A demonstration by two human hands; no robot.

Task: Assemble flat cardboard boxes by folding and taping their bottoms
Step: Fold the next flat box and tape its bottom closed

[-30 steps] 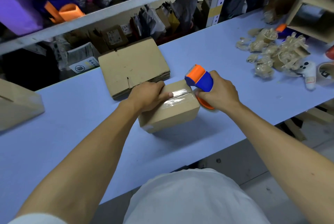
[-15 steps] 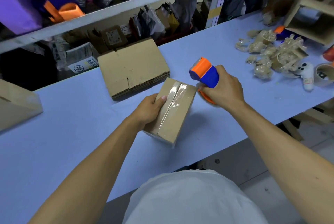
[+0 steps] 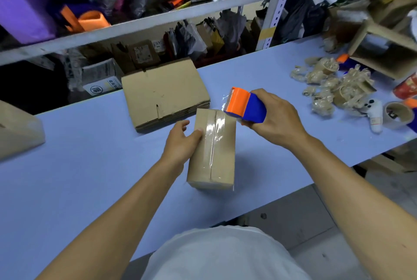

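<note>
Cluttered shelving behind, pale blue bench [image 3: 90,167] up front. The small cardboard box [image 3: 212,151] got spun from crosswise to pointing away, taped seam up, left hand [image 3: 182,142] steadying its side with loose fingers. Right hand [image 3: 275,119] grips the tape dispenser [image 3: 244,106], now lifted off by the far end. Looks like this bottom's sealed; flat box stack [image 3: 164,92] is next.

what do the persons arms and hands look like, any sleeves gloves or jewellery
Both forearms are bare down to the wrists, with no sleeves in view. The left hand and the right hand wear no gloves, and no rings, watch or bracelet show. The only clothing visible is a white top at the bottom of the view.
</note>
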